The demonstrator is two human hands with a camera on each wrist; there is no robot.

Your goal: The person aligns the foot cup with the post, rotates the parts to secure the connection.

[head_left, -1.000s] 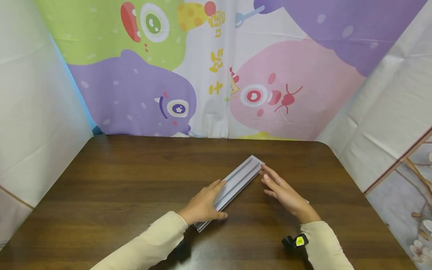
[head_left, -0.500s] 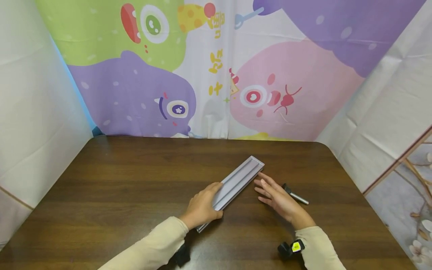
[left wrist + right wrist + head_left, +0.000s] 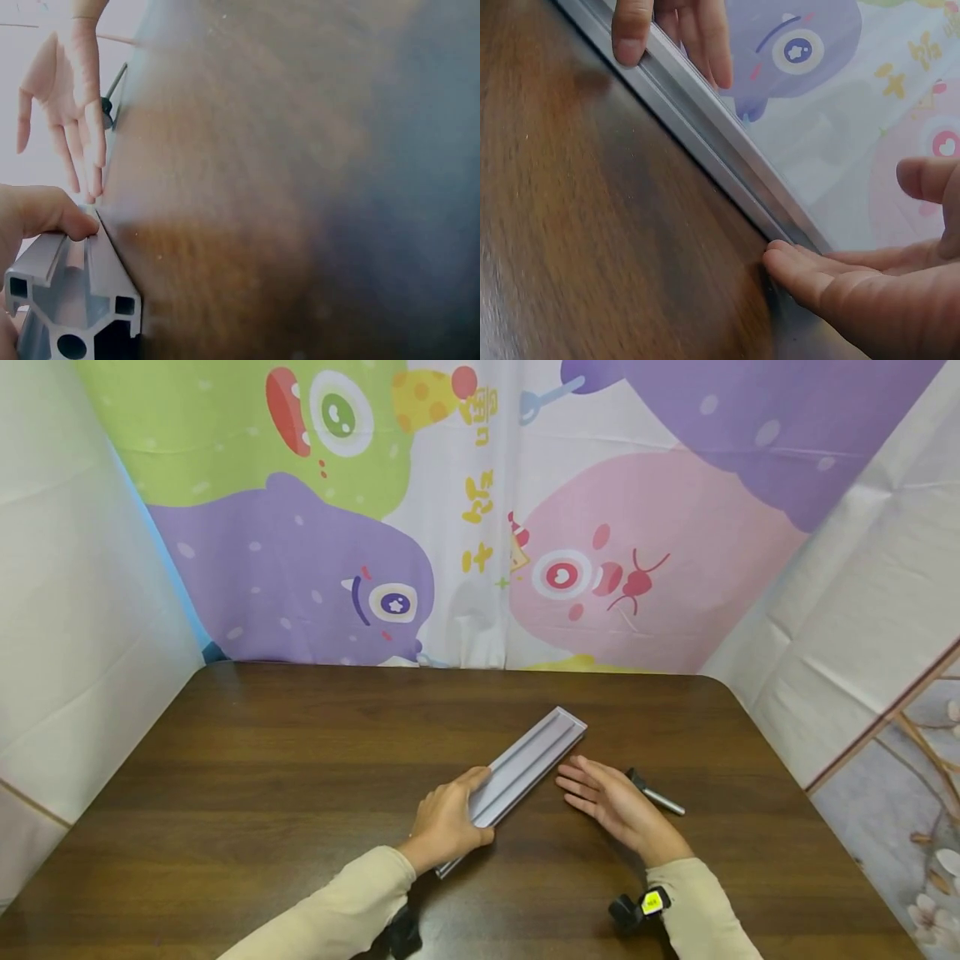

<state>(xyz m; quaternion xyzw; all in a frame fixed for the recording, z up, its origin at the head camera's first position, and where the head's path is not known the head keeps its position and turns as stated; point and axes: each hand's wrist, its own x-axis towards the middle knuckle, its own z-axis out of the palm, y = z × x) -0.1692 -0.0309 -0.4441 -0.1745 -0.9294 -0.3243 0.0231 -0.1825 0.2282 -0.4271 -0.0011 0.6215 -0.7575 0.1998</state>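
One long silver grooved metal bar (image 3: 534, 756) and one black-headed silver rod (image 3: 664, 801) on a brown wooden counter (image 3: 262, 760)
Left hand (image 3: 447, 821) grips the bar; right hand (image 3: 618, 807), released, between bar and rod

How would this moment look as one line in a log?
left hand: grips metal bar | right hand: fingers extended near bar | black-ended rod: on table

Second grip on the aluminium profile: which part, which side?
I'd pinch the aluminium profile across its far half, from the right. It's a long straight bar with parallel sides, so straddling its width should hold well. The left hand already grips the near half; the far half's top is uncovered in the head view, with the right hand open alongside.
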